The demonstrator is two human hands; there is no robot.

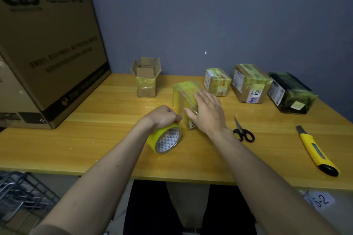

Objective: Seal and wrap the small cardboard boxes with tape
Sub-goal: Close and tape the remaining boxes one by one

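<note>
Your left hand (pixel 165 115) was curled over the top of the yellow tape roll (pixel 165 139), gripping it; the roll stood on edge on the wooden surface (pixel 95 139), its core facing toward you and to the right. Your right hand (pixel 207 112) lay flat, fingers straight and together, pressing on the top and near side of the taped box (pixel 184 94) at the middle of the surface. That box was already covered in yellowish tape, and a small white label showed at its near lower corner, just beside your right thumb. The roll sat just beside the box on its left; whether a strip of tape ran between them could not be told.

Behind and left of the taped box stood an open box (pixel 146 79), flaps up, with tape around its middle. To the right, along the wall, three more wrapped parcels sat in a row: a small labelled box (pixel 216 82), a larger brown box (pixel 249 84) with a "004" label, and a dark parcel (pixel 290 92) with a pale sticker.

Black-handled scissors (pixel 242 131) lay just right of your right wrist, blades pointing away from you. A yellow utility knife (pixel 316 150) lay well apart, near the right edge. A large printed carton (pixel 47 44) occupied the left end of the surface.
</note>
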